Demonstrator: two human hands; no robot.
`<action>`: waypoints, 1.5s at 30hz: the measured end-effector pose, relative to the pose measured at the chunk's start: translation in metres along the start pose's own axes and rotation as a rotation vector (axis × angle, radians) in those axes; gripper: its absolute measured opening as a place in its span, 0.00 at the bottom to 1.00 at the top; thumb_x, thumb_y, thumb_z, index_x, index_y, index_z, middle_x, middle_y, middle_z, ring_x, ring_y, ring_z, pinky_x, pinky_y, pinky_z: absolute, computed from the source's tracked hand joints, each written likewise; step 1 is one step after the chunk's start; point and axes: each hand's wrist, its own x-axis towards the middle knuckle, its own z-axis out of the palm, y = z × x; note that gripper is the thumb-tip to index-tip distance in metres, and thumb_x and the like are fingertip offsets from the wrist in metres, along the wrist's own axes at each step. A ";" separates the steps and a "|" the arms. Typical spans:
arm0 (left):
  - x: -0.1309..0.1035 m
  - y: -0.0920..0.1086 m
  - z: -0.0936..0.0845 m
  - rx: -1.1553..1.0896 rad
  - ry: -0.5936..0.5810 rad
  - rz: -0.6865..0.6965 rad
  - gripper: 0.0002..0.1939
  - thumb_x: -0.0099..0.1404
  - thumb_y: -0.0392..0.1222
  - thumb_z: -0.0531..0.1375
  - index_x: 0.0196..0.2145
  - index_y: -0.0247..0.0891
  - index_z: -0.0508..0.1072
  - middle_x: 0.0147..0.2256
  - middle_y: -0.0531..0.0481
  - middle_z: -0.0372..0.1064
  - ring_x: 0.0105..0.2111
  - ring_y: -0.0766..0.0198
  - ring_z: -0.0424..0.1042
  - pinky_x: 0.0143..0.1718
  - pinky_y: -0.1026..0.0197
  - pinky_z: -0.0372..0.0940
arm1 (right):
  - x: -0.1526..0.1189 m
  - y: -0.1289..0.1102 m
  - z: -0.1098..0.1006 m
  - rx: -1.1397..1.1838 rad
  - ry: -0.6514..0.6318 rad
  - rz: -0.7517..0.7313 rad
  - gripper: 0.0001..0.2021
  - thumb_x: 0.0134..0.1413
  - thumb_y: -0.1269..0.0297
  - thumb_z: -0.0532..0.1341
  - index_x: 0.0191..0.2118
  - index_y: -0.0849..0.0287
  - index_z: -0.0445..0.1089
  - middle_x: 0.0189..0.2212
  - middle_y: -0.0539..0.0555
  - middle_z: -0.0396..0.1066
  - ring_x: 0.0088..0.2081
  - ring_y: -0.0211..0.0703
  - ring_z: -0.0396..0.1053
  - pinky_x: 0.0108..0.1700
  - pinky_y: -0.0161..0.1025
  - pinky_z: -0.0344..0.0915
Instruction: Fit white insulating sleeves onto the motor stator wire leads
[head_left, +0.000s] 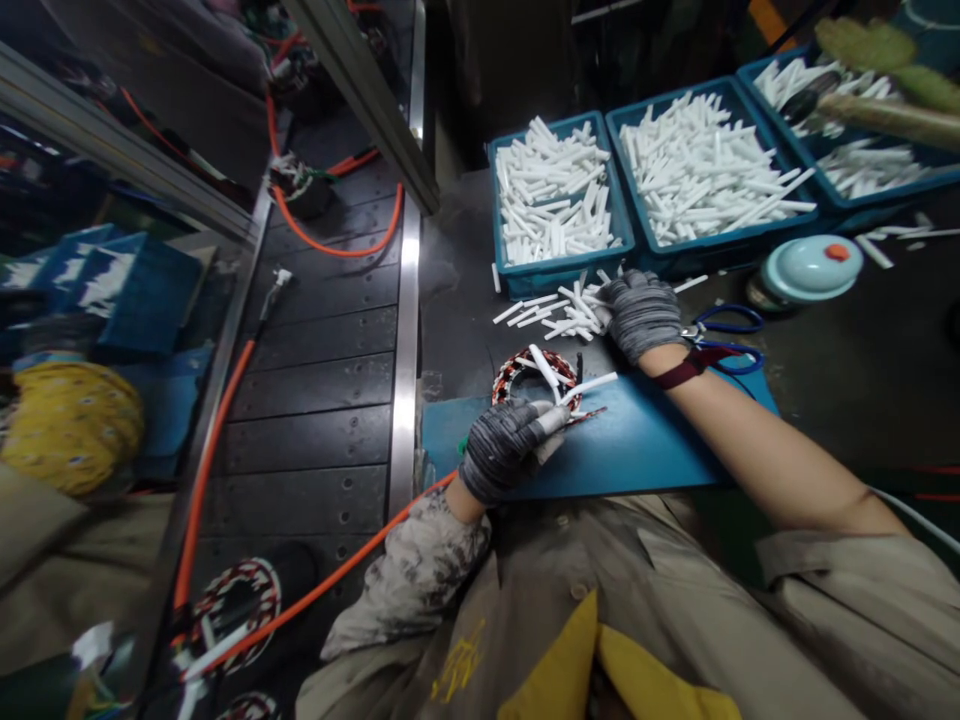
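My left hand [508, 447], in a grey knit glove with pale fingertips, is closed on the leads of a motor stator [504, 378]. The stator is a ring with red, white and black windings, at the blue mat's far edge. White sleeves [590, 387] stick out past my fingers, with thin bare-looking strands beside them. My right hand [643, 314], gloved alike, reaches down to a loose pile of white tubes [574, 315]. Its fingers are curled at the pile's right end. What lies between those fingertips is hidden.
Blue bins [621, 215] full of white tubes line the back. Blue-handled scissors [727, 320] and a pale blue lidded jar [810, 270] are at right. A slatted conveyor [300, 430] with a metal rail carries stators and orange cables [337, 575]. Another person's yellow sleeve [79, 425] shows far left.
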 end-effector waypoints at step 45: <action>0.002 0.007 -0.003 0.148 -0.253 -0.230 0.25 0.63 0.54 0.70 0.52 0.35 0.76 0.44 0.41 0.80 0.47 0.48 0.79 0.68 0.35 0.59 | -0.151 0.016 -0.010 1.132 -0.150 0.316 0.31 0.64 0.32 0.53 0.40 0.57 0.77 0.28 0.56 0.80 0.26 0.46 0.75 0.35 0.44 0.73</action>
